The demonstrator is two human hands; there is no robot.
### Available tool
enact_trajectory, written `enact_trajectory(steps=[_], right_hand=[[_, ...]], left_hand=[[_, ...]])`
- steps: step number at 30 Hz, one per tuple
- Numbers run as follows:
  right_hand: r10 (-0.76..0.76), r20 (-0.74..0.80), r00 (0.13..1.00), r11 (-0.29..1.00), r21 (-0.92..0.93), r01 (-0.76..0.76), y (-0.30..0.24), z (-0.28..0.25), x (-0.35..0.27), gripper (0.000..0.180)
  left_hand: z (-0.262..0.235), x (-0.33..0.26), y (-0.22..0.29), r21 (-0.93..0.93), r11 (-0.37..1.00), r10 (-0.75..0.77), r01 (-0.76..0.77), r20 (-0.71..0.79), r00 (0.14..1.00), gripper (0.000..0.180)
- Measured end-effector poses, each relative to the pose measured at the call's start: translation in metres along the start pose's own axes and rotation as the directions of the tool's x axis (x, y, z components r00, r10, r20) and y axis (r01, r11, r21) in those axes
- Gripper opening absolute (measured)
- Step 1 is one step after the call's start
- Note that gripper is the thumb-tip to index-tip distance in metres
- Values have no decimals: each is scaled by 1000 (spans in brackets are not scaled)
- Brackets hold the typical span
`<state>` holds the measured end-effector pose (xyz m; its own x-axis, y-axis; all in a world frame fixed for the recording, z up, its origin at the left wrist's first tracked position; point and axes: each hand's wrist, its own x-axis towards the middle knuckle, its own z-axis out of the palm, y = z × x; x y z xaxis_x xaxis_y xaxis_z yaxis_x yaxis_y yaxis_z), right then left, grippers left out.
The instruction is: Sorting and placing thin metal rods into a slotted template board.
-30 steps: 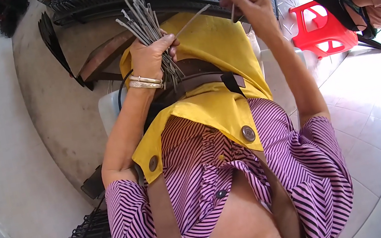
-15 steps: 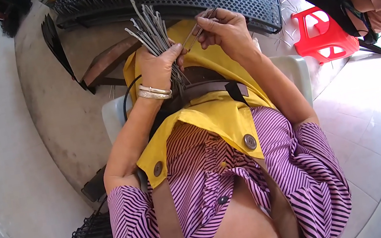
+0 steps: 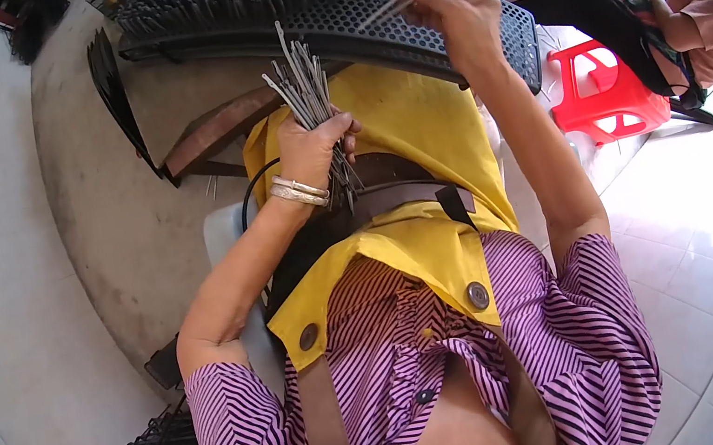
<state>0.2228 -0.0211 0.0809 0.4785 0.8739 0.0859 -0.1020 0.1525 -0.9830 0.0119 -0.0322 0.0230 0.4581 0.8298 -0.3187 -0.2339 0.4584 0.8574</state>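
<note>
Two hands busy: left hand [image 3: 313, 148] fisted around a bundle of thin grey metal rods [image 3: 306, 89], fanned upward, held over the lap against the yellow apron [image 3: 416, 128]. Right hand [image 3: 461, 12] raised ahead, fingers pinched on a single rod [image 3: 396, 5] lying over the black perforated tray [image 3: 428, 31], which is packed with upright rods. Red plastic stool [image 3: 608, 91] sits well right of the right hand; another person's arm [image 3: 682, 26] beyond it.

pale tiled floor [image 3: 710, 248], red plastic stool [image 3: 603, 91]
</note>
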Motion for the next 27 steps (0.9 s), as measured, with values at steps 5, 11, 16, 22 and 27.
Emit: enact_trajectory(steps=[5,11,16,22,27], right_hand=[[-261,-84,962,961,-115,251,5,18,41,12],[-410,-42,911,912,-45,408,26,36,63,7],[-432,23,902,863,-282,420,36,44,66,7],[-466,71,882,792,-411,452,47,44,69,9],[-466,105,878,783,-414,465,47,43,73,10]], left_hand=[[6,-3,1,67,998,-20,18,24,1000,9],[9,-4,-5,41,999,-31,29,43,999,8],[7,-2,-8,11,999,-36,35,66,997,9],[7,-4,-7,-15,999,-46,48,65,997,10],[7,-2,-7,1,999,-43,43,72,996,11]])
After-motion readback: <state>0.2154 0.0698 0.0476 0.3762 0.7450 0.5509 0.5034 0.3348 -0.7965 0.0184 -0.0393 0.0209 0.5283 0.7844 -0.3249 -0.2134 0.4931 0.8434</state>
